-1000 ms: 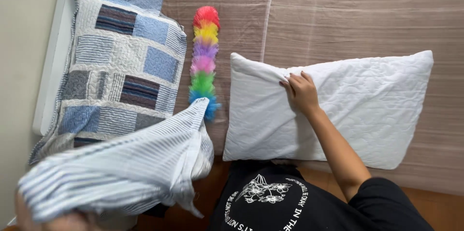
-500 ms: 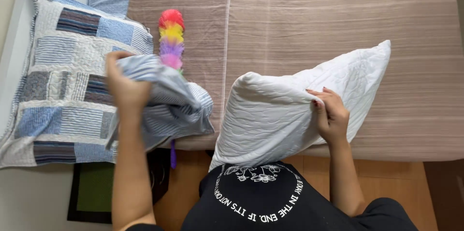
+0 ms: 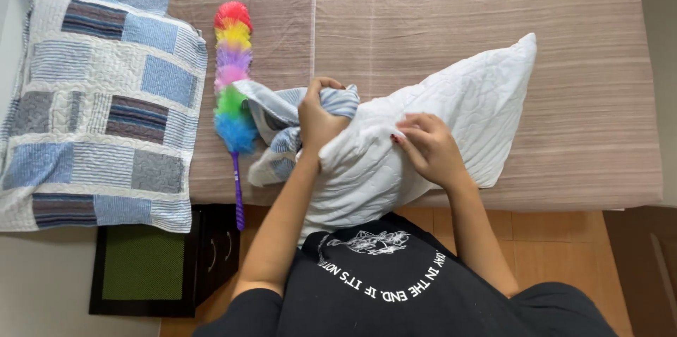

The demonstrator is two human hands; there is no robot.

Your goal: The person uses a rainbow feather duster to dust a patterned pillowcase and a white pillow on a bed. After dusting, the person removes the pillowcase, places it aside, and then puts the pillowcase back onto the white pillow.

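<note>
Two pillows (image 3: 451, 125) (image 3: 99, 104), one rainbow duster (image 3: 233, 90), one pillowcase (image 3: 282, 125).

Black tee (image 3: 395, 288) — white print, short sleeves.

the pillow (image 3: 451, 118) lies on the bed (image 3: 493, 13), slanting from its near edge toward the far right. the pillowcase (image 3: 278, 122) is bunched against the pillow's left end, with the left hand (image 3: 319, 120) on it and the right hand (image 3: 431, 148) on the pillow just to the right. the duster (image 3: 233, 90) lies on the bed just left of the pillowcase, its handle reaching past the near edge. the quilted sham (image 3: 99, 104) lies further left. a small cabinet (image 3: 159, 266) stands on the floor below the sham.
</note>
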